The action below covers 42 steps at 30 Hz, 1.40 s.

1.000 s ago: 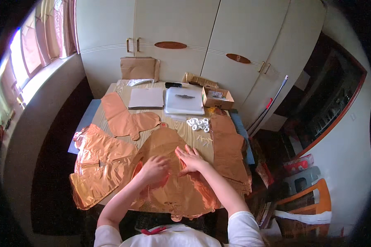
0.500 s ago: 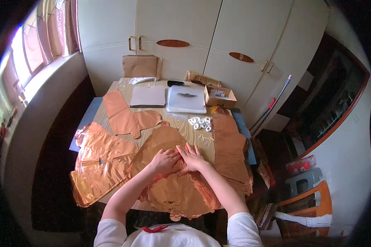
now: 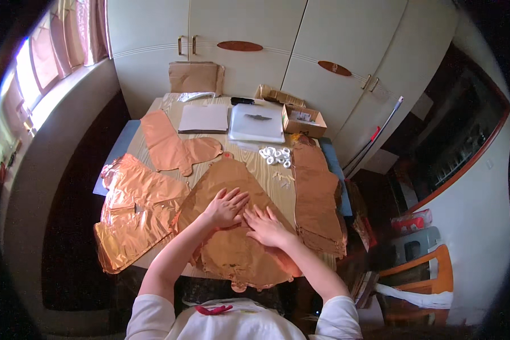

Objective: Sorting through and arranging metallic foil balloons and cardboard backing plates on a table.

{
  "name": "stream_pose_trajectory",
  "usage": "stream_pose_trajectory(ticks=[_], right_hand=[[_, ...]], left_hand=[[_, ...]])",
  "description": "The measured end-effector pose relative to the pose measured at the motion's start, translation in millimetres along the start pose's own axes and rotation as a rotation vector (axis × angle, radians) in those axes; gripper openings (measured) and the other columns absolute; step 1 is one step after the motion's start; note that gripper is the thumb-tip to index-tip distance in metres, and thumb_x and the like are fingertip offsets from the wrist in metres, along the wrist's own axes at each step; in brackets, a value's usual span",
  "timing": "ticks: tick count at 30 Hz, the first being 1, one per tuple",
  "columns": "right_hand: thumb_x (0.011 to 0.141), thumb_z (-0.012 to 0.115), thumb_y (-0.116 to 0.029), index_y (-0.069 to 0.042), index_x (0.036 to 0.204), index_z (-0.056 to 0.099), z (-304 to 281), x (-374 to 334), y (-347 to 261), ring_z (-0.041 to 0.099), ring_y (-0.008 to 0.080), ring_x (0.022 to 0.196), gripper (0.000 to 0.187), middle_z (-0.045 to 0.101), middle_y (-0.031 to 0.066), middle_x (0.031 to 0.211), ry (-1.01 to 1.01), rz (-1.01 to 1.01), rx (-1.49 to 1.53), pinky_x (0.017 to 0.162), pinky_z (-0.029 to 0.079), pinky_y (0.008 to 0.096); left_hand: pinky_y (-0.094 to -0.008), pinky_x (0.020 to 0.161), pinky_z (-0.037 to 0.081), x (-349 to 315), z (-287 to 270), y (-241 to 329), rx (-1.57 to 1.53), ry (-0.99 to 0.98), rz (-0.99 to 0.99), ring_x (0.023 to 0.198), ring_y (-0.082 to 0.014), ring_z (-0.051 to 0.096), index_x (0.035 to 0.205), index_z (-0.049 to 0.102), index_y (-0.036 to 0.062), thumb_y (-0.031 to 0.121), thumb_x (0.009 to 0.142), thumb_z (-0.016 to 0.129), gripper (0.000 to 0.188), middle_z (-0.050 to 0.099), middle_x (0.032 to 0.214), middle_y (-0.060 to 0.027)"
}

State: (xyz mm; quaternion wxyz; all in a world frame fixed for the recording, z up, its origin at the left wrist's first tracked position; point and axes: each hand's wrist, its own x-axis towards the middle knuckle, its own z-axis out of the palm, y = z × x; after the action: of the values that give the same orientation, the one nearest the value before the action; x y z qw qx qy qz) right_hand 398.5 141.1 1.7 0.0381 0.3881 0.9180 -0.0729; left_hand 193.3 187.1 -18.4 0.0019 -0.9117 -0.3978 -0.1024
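My left hand [image 3: 227, 208] lies flat with its fingers stretched out on a copper-coloured foil sheet, which looks like a flat foil balloon [image 3: 226, 177], in the middle of the table. Just right of it and a little nearer, my right hand [image 3: 266, 226] also presses palm down, fingers spread. Beneath my forearms is the sheet's near part [image 3: 232, 252], with a rounded tab at its lower edge. Neither hand grips anything. My hands and forearms hide some of the foil's middle.
Shiny foil pieces [image 3: 136, 209] lie at left, a flat shaped foil piece [image 3: 178, 141] behind them, and a foil stack [image 3: 317, 195] at right. White ribbon rolls [image 3: 276, 156], a clear plastic case [image 3: 256, 127], white sheets [image 3: 203, 118] and a small cardboard box [image 3: 304, 120] stand farther back.
My hands have drawn slightly apart: the right has slid nearer to me, and the left has its fingers more extended. The foil between them looks flatter. The whole view has shifted slightly.
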Motion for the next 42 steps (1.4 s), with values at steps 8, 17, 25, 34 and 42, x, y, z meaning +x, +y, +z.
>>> stream_pose_trajectory(ticks=[8, 17, 25, 34, 42], right_hand=[[0.09, 0.045, -0.038, -0.008, 0.138, 0.029, 28.3, -91.2, -50.1, 0.021, 0.0283, 0.135, 0.059, 0.029, 0.0084, 0.144, 0.088, -0.028, 0.057, 0.108, 0.017, 0.0487], [0.085, 0.055, -0.032, -0.005, 0.125, 0.048, 12.6, -125.9, -76.3, 0.036, 0.0306, 0.127, 0.048, 0.042, 0.0117, 0.135, 0.291, -0.002, 0.2, 0.103, 0.028, 0.0491], [0.086, 0.052, -0.024, 0.001, 0.117, 0.052, 41.2, -5.3, -27.8, 0.04, 0.0294, 0.123, 0.04, 0.045, 0.015, 0.131, 0.616, 0.063, 0.164, 0.104, 0.029, 0.0428], [0.084, 0.049, -0.016, 0.003, 0.118, 0.05, 59.3, 1.5, -26.2, 0.041, 0.0333, 0.121, 0.038, 0.047, 0.0198, 0.126, 0.554, 0.076, 0.266, 0.103, 0.03, 0.0448], [0.086, 0.045, -0.017, 0.003, 0.122, 0.045, 61.1, -2.3, -27.0, 0.039, 0.0315, 0.122, 0.041, 0.045, 0.0191, 0.127, 0.591, 0.052, 0.231, 0.105, 0.027, 0.0448]], left_hand=[[-0.0489, 0.107, 0.02, -0.2, 0.8, 2.2, 0.034, -0.022, 0.001, 0.134, -0.0245, 0.025, 0.136, 0.034, 0.0127, 0.041, 0.08, 0.043, 0.064, 0.032, 0.142, -0.0043], [-0.0494, 0.107, 0.02, -3.5, 7.5, 1.7, 0.026, -0.013, 0.009, 0.134, -0.0272, 0.025, 0.136, 0.034, 0.0116, 0.037, 0.081, 0.041, 0.062, 0.032, 0.143, -0.0055], [-0.0496, 0.104, 0.023, 2.4, 4.3, 3.5, 0.049, -0.001, 0.023, 0.133, -0.0271, 0.026, 0.136, 0.037, 0.0129, 0.035, 0.082, 0.041, 0.058, 0.032, 0.142, -0.005], [-0.0458, 0.105, 0.026, -3.2, -9.7, -9.3, -0.299, -0.013, -0.054, 0.132, -0.0283, 0.028, 0.136, 0.035, 0.0102, 0.029, 0.084, 0.049, 0.057, 0.032, 0.142, -0.0084], [-0.0309, 0.084, 0.047, -98.1, -98.3, -76.1, -0.859, 0.134, -0.367, 0.098, -0.0198, 0.059, 0.124, 0.05, 0.0066, 0.02, 0.088, 0.055, 0.039, 0.059, 0.114, -0.0114]])
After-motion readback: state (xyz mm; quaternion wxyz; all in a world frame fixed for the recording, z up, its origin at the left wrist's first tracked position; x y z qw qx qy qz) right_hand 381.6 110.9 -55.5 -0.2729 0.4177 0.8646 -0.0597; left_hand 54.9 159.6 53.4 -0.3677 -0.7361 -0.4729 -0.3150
